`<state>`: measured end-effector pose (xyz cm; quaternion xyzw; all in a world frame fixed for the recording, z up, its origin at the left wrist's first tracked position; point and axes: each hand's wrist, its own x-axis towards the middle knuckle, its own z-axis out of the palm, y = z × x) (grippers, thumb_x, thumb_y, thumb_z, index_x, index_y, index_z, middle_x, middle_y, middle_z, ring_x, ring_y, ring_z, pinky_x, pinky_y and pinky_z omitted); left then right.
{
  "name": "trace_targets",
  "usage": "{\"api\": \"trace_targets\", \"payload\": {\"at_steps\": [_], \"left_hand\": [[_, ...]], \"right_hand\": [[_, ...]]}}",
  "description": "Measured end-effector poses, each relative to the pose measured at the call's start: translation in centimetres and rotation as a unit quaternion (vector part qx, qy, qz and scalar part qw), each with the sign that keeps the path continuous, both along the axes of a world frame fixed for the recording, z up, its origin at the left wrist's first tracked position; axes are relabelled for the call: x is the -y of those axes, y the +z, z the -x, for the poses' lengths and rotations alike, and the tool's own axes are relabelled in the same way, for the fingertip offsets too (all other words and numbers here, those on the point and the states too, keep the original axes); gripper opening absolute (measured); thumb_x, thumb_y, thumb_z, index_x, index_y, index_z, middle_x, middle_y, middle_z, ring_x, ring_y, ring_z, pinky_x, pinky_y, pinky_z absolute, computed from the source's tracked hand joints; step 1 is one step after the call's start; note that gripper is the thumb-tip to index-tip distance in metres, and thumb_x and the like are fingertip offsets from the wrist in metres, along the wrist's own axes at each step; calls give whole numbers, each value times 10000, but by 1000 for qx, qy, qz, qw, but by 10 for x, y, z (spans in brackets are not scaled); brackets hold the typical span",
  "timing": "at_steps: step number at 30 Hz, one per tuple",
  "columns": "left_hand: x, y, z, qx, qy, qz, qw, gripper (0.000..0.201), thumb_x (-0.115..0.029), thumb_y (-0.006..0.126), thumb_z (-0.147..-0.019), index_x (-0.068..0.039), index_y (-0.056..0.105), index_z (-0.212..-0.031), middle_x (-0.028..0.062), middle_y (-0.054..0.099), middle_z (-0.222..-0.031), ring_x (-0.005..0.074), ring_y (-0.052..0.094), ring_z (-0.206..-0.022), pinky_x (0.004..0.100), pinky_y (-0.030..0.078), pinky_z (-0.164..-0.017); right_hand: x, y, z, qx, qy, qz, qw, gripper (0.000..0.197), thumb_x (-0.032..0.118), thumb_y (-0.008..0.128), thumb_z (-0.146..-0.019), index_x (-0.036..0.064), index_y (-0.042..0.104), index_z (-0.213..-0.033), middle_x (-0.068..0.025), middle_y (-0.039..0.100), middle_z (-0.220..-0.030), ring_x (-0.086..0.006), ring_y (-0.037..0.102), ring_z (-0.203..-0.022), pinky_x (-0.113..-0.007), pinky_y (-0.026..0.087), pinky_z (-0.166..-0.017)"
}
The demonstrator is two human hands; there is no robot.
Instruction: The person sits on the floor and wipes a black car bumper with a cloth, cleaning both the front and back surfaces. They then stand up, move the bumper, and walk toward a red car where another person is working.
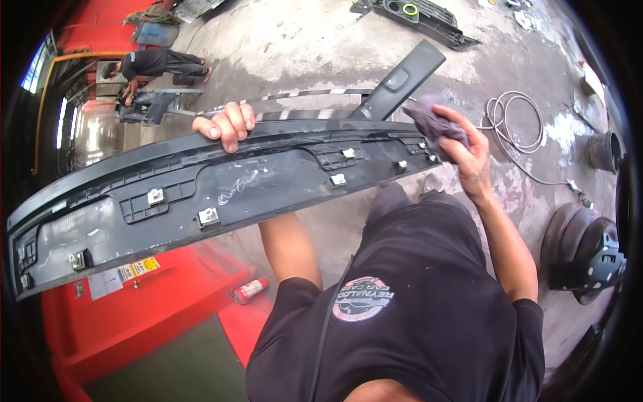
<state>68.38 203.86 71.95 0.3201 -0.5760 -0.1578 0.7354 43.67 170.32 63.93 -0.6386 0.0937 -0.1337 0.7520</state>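
Note:
A long black plastic car trim panel point(258, 181) spans the view from the lower left to the upper right, its ribbed side with several white clips turned up toward me. My left hand point(228, 126) is closed on its far edge, fingers curled over the top, while the left forearm passes beneath. Bunched in my right hand point(469, 151) is a dark purplish-grey cloth point(434, 124), pinched between thumb and fingers at the panel's right end. Chalky marks and whitish smears show on the panel's face. Part of my left palm is hidden by it.
Beyond the panel lies another dark trim piece point(402, 80) near a striped strip. A coiled hose point(516, 127) rests on the concrete floor, with a dark bucket point(605, 151) further right. Another person point(157, 63) bends over a stand at the upper left. A red platform point(167, 301) stands lower left.

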Motion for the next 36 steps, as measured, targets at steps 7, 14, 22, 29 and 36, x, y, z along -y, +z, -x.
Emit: {"api": "trace_targets", "payload": {"at_steps": [7,14,22,29,36], "left_hand": [[43,4,55,-193,45,-25,980,197,-241,501,-1060,-72,594,-1104,29,647,-811,204,540,-867,390,443,-916],[20,-24,36,-42,18,119,992,142,-226,482,-1070,-119,573,-1054,-33,649,-780,177,542,-857,374,394,-894],[20,-23,47,-17,26,82,996,323,-418,464,-1076,-109,560,-1087,-17,641,-769,171,529,-830,374,362,-815],[65,-17,32,49,-32,95,994,323,-419,470,-1073,-110,524,-1150,-13,658,-834,178,521,-846,386,375,-818],[34,-28,24,-27,2,90,996,163,-231,516,-1063,-116,625,-1098,-34,682,-788,148,554,-855,321,364,-845]], "right_hand": [[-112,79,-80,373,138,306,865,660,37,688,-766,31,553,-1412,-236,494,-1468,-432,483,-1383,-483,455,-1127],[-87,3,-58,220,171,346,896,556,-53,580,-716,-21,615,-1271,-230,566,-1409,-395,605,-1245,-436,556,-1003],[-35,26,-46,37,132,252,958,526,-36,583,-748,-7,672,-1266,-216,702,-1223,-360,671,-1179,-415,534,-1022],[-142,92,-65,422,213,367,801,490,101,697,-747,-15,638,-1220,-190,546,-1369,-358,545,-1223,-442,494,-994],[-72,54,-47,257,206,367,870,404,0,671,-675,-16,696,-1078,-199,660,-1166,-355,650,-1054,-440,562,-903]]}}
